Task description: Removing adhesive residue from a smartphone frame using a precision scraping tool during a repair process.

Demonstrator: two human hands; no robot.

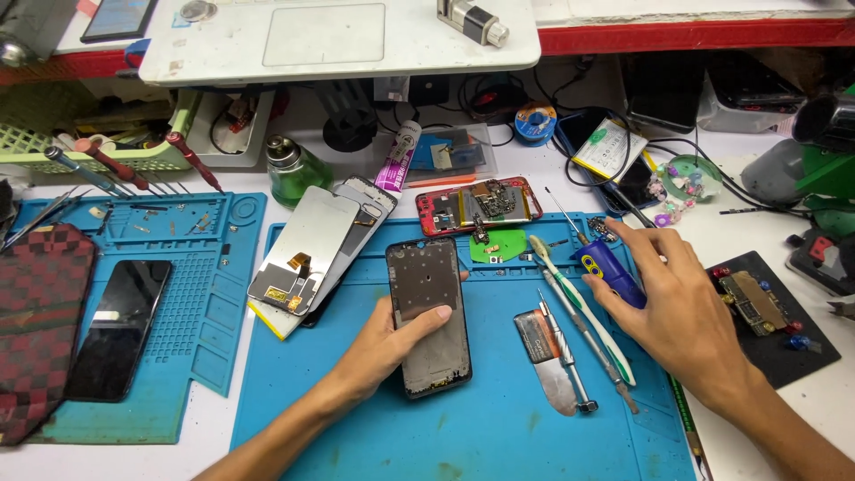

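- Blue rubber mat (pixel 499 419) lies in the middle of the white table (pixel 757 223) and is the biggest thing here.
- Second blue mat (pixel 191 294) lies to the left, with a dark phone (pixel 120 328) flat on it and a red checked cloth (pixel 36 321) over its left edge.
- Left hand (pixel 387 343) rests on the big mat, its grip clamped on the phone frame (pixel 429 316), thumb across the front and fingers hidden under it.
- Phone frame lies near the middle of the big mat, long way up and down, inside face up.
- Right hand (pixel 677 307) sits at the right edge of the big mat, its grip closed over a small blue tool (pixel 610 272), fingers spread across the top.
- Stack of phone screens (pixel 316 249) leans just left of the frame.
- Red open phone (pixel 476 205) lies above the frame, its small parts showing.
- Green glass bottle (pixel 294 174) stands behind the screens.
- White toothbrush (pixel 579 303) lies just beside the right hand.
- Silver screwdriver (pixel 565 356) and a flat metal scraper (pixel 548 361) lie between the two hands.
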